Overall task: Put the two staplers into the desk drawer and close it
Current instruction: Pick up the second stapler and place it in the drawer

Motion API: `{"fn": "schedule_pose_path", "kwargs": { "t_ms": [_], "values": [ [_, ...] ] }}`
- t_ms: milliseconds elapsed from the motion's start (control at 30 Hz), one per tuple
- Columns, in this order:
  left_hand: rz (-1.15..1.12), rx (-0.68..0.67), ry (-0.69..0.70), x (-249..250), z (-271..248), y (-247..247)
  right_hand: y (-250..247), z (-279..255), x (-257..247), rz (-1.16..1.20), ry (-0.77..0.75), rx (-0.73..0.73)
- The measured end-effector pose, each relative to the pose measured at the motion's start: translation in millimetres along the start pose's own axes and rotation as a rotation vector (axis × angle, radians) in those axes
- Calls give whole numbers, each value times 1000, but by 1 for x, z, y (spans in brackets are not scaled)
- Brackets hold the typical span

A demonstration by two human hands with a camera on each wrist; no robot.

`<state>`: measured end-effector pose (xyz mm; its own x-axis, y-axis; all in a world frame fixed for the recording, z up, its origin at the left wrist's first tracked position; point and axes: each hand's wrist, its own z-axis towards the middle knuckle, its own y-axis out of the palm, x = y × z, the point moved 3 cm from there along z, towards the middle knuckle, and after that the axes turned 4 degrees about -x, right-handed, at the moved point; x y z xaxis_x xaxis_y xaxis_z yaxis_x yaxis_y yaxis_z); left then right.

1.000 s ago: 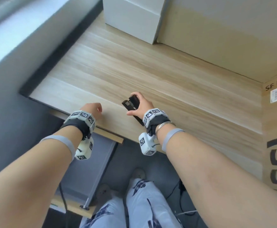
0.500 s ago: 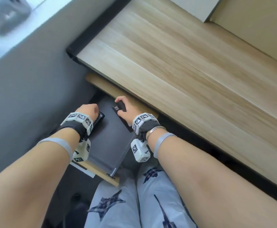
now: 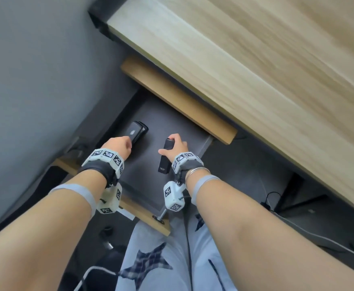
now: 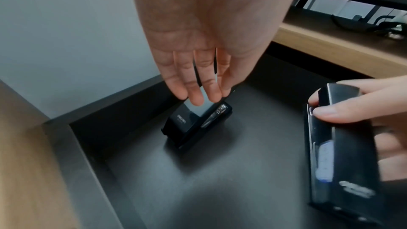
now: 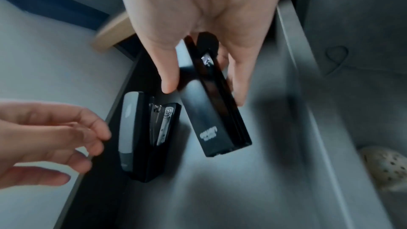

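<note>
The dark grey drawer (image 3: 148, 177) stands pulled out under the desk. A black stapler with a grey top (image 3: 137, 133) (image 4: 193, 121) (image 5: 145, 137) lies inside it by the left wall. My left hand (image 3: 129, 143) (image 4: 198, 95) (image 5: 88, 137) hovers at its near end with loose fingers, gripping nothing. My right hand (image 3: 166, 144) (image 5: 204, 93) (image 4: 330, 107) pinches a second, all-black stapler (image 3: 165, 159) (image 5: 215, 116) (image 4: 343, 154) between thumb and fingers. It hangs low over the drawer floor, right of the first. Whether it touches the floor I cannot tell.
The pale wooden desk top (image 3: 255, 80) overhangs the drawer's back, with a wooden rail (image 3: 178, 101) beneath it. A grey wall (image 3: 35, 80) runs along the left. The drawer's wooden front (image 3: 148, 221) is near my legs (image 3: 161, 259). Cables (image 3: 270, 198) lie on the floor at the right.
Both hands came down from the desk top into the drawer. The grey-topped stapler now lies on the drawer floor and my left fingers have let go of it. The right hand still holds its stapler.
</note>
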<state>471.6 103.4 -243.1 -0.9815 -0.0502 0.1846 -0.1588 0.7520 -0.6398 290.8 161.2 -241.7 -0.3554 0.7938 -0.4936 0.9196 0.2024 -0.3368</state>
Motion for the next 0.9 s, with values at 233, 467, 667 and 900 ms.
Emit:
{"fn": "schedule_pose_path", "kwargs": {
  "t_ms": [233, 467, 667, 900],
  "values": [
    [-15, -39, 0, -9, 17, 13, 25, 34, 9, -28, 178, -42],
    [-29, -57, -18, -14, 23, 20, 21, 44, 17, -45, 195, -29],
    [-42, -58, -42, -15, 16, 20, 17, 45, 12, -126, 149, 8],
    [-14, -20, -117, -20, -11, 18, -5, 22, -9, -217, 39, 117]
  ]
}}
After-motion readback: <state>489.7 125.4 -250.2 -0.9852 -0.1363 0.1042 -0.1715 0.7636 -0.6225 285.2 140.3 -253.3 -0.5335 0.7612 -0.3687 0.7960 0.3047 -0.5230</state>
